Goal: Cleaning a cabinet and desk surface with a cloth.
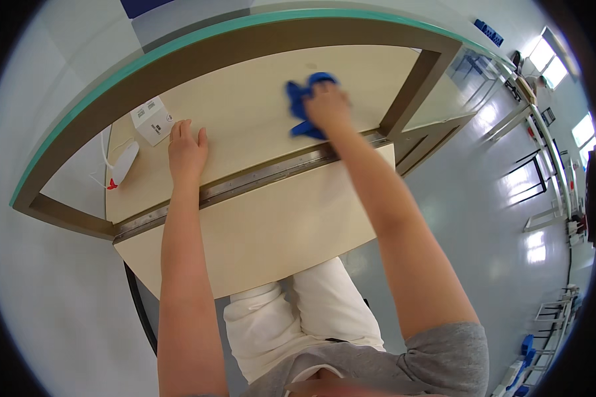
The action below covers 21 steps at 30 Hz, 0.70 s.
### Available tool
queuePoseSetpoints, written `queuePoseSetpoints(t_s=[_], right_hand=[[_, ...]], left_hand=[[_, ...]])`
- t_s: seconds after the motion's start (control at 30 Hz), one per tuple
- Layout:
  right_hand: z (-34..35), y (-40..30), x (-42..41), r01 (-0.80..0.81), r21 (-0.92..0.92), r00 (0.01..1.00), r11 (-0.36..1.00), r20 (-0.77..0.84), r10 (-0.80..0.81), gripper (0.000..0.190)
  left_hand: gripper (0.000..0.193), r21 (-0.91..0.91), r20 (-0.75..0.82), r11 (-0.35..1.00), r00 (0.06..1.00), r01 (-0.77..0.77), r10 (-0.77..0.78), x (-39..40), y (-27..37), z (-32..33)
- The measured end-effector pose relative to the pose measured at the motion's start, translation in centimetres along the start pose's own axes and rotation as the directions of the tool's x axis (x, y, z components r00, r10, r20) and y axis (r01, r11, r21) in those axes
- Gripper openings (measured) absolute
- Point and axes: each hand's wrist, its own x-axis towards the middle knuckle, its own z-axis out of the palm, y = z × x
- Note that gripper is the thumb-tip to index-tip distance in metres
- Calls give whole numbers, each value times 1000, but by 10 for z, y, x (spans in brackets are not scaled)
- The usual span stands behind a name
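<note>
My right hand [328, 105] presses down on a crumpled blue cloth [297, 101] on the cream board inside a brown-framed cabinet [248, 99]; hand and cloth are slightly blurred. Flat on the same board rests my left hand [186, 149], fingers apart and holding nothing. Close to its fingertips, on the left, stands a small white box [151, 120] bearing print. A white oval device [125, 163] with a cord and a red piece [111, 184] lies farther left.
A metal hinge strip [268, 176] joins the inner board to a lowered cream flap [278, 223] above my lap. The cabinet's glass top edge [278, 16] and brown side post [411, 92] surround the opening. Racks and stools stand far to the right.
</note>
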Motion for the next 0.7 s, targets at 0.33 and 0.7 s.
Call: queuePoseSetpoints(t_s=[0.33, 0.7], right_hand=[[-31, 18, 6, -503, -112, 860, 857, 31, 509, 68], [-14, 11, -13, -191, -65, 981, 979, -54, 188, 51]], left_hand=[[53, 187, 201, 981, 975, 58, -96, 4, 25, -2], [42, 49, -23, 999, 999, -22, 24, 1, 7, 3]])
